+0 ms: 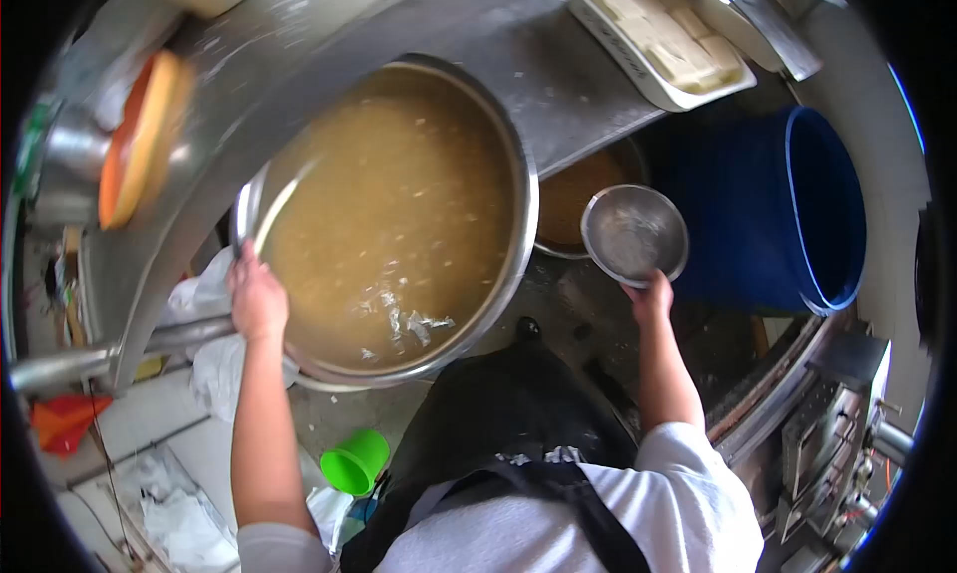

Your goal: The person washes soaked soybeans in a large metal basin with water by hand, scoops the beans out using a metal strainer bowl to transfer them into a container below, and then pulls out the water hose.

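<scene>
A large round metal basin (523, 274) holds cloudy yellow-brown liquid with small pale bits floating in it. At its left rim, my left hand (259, 299) is closed round the edge. My right hand (650, 296) grips the near rim of a small metal bowl (635, 234), which is tilted with its inside facing up. That bowl is right of the basin, between it and a tall blue barrel (758, 204). Partly behind the bowl, a lower container (578, 199) holds brownish contents.
A metal counter (538, 85) runs across the top, bearing a white tray (678, 100) of pale blocks. An orange-rimmed container (140, 140) is at the upper left. Below the basin stands a green bucket (356, 461). Machinery (837, 424) occupies the lower right.
</scene>
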A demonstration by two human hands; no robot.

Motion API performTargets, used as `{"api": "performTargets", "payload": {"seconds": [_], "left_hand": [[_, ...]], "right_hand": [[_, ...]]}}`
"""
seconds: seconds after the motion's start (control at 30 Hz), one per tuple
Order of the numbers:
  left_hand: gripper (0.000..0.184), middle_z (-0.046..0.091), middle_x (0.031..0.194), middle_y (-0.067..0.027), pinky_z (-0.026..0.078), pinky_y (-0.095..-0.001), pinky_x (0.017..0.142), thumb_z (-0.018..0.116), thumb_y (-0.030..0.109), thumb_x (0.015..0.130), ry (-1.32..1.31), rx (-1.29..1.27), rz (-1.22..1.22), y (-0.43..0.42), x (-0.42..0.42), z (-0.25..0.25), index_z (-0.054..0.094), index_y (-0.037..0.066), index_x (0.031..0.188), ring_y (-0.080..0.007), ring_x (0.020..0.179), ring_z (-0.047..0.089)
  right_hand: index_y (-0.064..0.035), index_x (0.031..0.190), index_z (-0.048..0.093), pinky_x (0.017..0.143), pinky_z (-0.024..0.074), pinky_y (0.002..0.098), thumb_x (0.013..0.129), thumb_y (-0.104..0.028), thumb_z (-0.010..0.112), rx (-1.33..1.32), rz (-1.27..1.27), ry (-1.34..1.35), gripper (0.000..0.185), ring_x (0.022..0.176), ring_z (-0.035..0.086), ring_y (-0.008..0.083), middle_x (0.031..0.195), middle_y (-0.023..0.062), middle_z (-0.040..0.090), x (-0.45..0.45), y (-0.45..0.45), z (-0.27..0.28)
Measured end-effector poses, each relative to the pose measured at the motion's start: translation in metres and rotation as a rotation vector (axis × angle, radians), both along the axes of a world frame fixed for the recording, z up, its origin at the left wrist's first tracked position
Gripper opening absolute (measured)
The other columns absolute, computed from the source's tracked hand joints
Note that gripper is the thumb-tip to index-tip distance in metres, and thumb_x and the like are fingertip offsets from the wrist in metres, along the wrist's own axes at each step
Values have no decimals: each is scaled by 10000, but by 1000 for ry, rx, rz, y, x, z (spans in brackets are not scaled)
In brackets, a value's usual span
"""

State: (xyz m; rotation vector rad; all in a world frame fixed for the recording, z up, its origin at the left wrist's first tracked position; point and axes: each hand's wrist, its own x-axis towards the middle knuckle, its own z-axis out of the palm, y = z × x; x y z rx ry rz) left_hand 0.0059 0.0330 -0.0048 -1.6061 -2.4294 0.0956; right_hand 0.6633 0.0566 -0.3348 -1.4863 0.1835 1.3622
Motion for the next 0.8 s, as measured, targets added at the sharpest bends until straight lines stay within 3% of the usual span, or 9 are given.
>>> {"api": "performTargets", "payload": {"seconds": [0.17, 0.33, 0.37, 0.5, 0.6, 0.67, 0.7, 0.77, 0.8], "left_hand": [[600, 470, 1650, -195, 444, -518, 1211, 552, 181, 1062, -8, -4, -21, 1, -8, -1, 423, 81, 1639, -467, 1519, 413], [622, 401, 1707, -184, 389, -554, 1244, 547, 233, 1079, -47, -42, 35, -3, 1, 11, 384, 98, 1664, -452, 1574, 340], [619, 376, 1727, -182, 353, -617, 1249, 510, 273, 1099, -88, -65, 49, -4, 2, 16, 366, 111, 1679, -445, 1600, 307], [635, 351, 1731, -216, 329, -643, 1252, 520, 282, 1100, -140, -50, 32, -7, 3, 21, 345, 97, 1682, -463, 1608, 284], [669, 341, 1729, -230, 336, -646, 1247, 549, 291, 1090, -152, -30, 20, -11, 2, 21, 325, 94, 1689, -471, 1604, 287], [712, 338, 1724, -241, 344, -660, 1236, 583, 298, 1076, -156, -22, 2, -13, -1, 19, 300, 99, 1698, -487, 1593, 299], [710, 324, 1731, -237, 347, -669, 1229, 586, 281, 1074, -162, -20, -4, -14, -2, 18, 298, 121, 1703, -495, 1589, 302], [692, 318, 1732, -232, 361, -679, 1212, 582, 265, 1076, -139, -25, -6, -12, -5, 15, 310, 151, 1703, -498, 1583, 312], [706, 344, 1718, -224, 346, -713, 1207, 548, 150, 1036, -162, -13, -28, -17, -1, 24, 321, 175, 1704, -477, 1591, 312]], "right_hand": [[-12, 1374, 595, 868, 666, 502, 911, -143, 656, 195, 203, -21, 485, 1081, 736, 321, 1225, 133, 717, 40, -40, 62], [65, 1347, 603, 1010, 605, 487, 919, -86, 658, 450, 144, -53, 457, 1117, 728, 330, 1216, 173, 718, 24, -33, 192], [72, 1376, 586, 1037, 593, 474, 944, -90, 672, 523, 164, -22, 470, 1143, 721, 321, 1233, 174, 719, 9, -31, 220], [34, 1411, 585, 1049, 561, 449, 968, -109, 709, 727, 297, -14, 482, 1177, 706, 294, 1301, 154, 704, -63, -14, 302], [19, 1404, 597, 1018, 548, 436, 902, -1, 635, 702, 370, -130, 504, 1136, 678, 303, 1274, 151, 690, -136, 14, 347], [0, 1483, 537, 1029, 521, 407, 893, 43, 590, 744, 445, -308, 594, 1195, 638, 293, 1339, 167, 661, -187, 46, 353], [-45, 1559, 475, 996, 539, 411, 894, 22, 593, 793, 533, -715, 679, 1131, 665, 294, 1322, 193, 676, -210, 62, 350], [-170, 1659, 362, 985, 568, 494, 913, -31, 598, 779, 664, -1299, 794, 1123, 730, 450, 1315, 318, 681, -263, 73, 377], [-189, 1689, 307, 1036, 553, 512, 909, -23, 599, 646, 814, -1255, 849, 1260, 667, 493, 1452, 332, 605, -288, 73, 401]]}}
